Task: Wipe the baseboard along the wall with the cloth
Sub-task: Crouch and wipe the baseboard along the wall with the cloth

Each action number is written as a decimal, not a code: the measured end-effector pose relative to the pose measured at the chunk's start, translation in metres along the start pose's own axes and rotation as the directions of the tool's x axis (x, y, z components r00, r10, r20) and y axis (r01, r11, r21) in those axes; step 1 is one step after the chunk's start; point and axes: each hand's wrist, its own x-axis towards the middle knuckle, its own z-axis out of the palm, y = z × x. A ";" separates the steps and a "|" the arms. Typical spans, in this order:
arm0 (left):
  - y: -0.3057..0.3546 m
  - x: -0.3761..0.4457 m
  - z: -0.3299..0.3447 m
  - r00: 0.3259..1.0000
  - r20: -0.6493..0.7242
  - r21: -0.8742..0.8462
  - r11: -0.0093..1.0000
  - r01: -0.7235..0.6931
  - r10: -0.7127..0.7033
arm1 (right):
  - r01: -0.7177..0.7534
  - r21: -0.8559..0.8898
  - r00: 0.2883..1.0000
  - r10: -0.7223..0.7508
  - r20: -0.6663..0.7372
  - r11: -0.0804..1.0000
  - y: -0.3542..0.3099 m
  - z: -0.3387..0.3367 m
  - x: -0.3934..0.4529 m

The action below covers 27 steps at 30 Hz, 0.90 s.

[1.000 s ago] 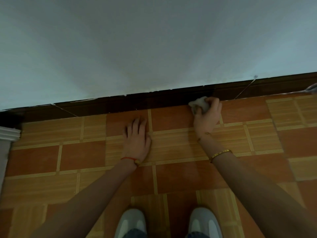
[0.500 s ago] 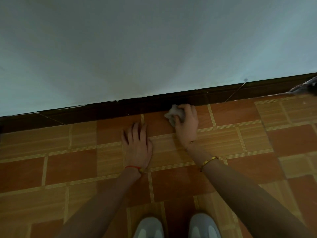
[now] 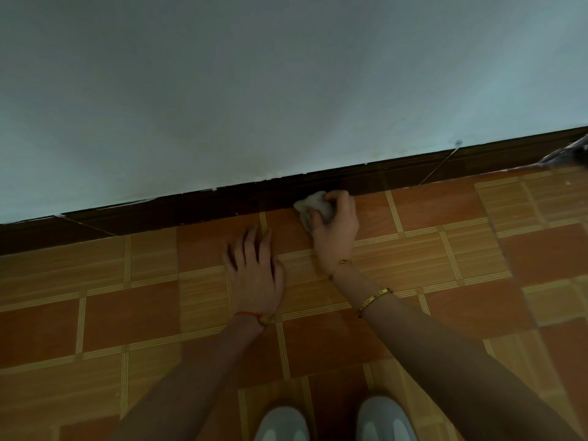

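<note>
At the foot of the wall, the right hand (image 3: pixel 335 229) grips a crumpled white cloth (image 3: pixel 310 206), fingers curled over its top and thumb side tucked against it. Cloth is bunched, not spread flat; most of it shows to the left of the knuckles, the rest is covered by the hand. Cloth is pressed at the junction of floor and baseboard (image 3: pixel 197 210), touching the lower edge of the dark strip. Whether it also rests on the floor tile beneath cannot be told for certain.

Left hand (image 3: pixel 254 268) lies palm down on the floor (image 3: pixel 445 249), fingers straight and slightly spread, pointing toward the wall, holding nothing. Fingertips stop short of the baseboard. It sits just beside the right hand, lower and to the left, and is apart from the cloth.

Right forearm carries a gold bangle (image 3: pixel 374 300); a thinner chain shows at the wrist above it. Left wrist carries a red cord (image 3: pixel 249 316) with a small bead.

Baseboard is dark brown and runs diagonally across the view, rising to the right. Small white flecks show along its top edge where it meets the pale wall (image 3: pixel 286 90). Floor is laid in orange-brown and wood-grain tiles with striped borders.

Two pale grey shoes (image 3: pixel 386 420) show at the bottom edge, toes toward the wall. At the far right edge, an indistinct grey object lies against the baseboard; too blurred to identify.
</note>
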 end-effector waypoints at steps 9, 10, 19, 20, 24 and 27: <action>0.000 0.000 0.000 1.000 0.006 0.017 1.000 0.000 0.000 | -0.139 0.183 0.898 0.202 -0.392 0.973 -0.002 -0.047 0.033; 0.000 0.000 0.000 1.000 0.002 0.013 1.000 0.000 0.000 | -0.123 0.197 0.909 0.190 -0.370 0.973 -0.009 -0.044 0.030; -0.001 -0.001 0.000 1.000 -0.012 0.019 1.000 -0.015 0.015 | 0.036 0.185 0.968 0.012 -0.251 0.982 -0.040 -0.025 0.013; -0.001 0.000 0.000 1.000 -0.004 0.010 1.000 -0.011 0.011 | -0.001 0.187 0.956 0.056 -0.287 0.982 -0.033 -0.031 0.018; 0.000 0.000 -0.001 1.000 0.019 0.012 1.000 -0.002 0.002 | -0.089 0.225 0.902 0.174 -0.396 0.970 -0.011 -0.052 0.036; -0.001 0.001 -0.001 1.000 0.029 0.013 1.000 0.004 -0.004 | -0.052 0.200 0.902 0.132 -0.410 0.978 -0.011 -0.052 0.036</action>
